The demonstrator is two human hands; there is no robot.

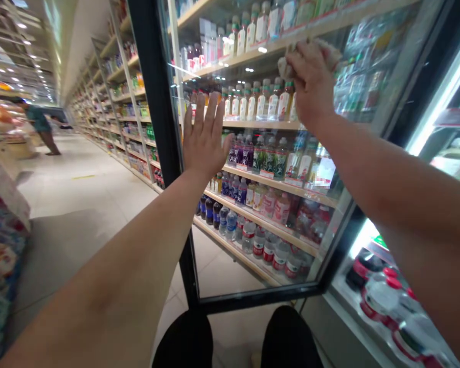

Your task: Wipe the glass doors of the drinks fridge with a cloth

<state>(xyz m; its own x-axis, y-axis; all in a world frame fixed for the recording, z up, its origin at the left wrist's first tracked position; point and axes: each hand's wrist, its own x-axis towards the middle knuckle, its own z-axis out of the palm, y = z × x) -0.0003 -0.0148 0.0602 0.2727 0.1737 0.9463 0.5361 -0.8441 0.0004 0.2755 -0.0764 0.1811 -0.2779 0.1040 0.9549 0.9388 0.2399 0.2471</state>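
Note:
A glass door with a black frame stands swung out in front of me. My left hand lies flat against the glass near the frame's left side, its fingers stretched upward and apart. Higher up and to the right, my right hand is closed around a crumpled light cloth pressed to the pane. Parts of the cloth stick out on both sides of the fingers. Through the glass show shelves of bottled drinks in several rows.
An open cooler with large bottles is at the lower right. Long shelves run down the aisle at left. Further off, a person leans over by a display. Stacked goods border the near left floor.

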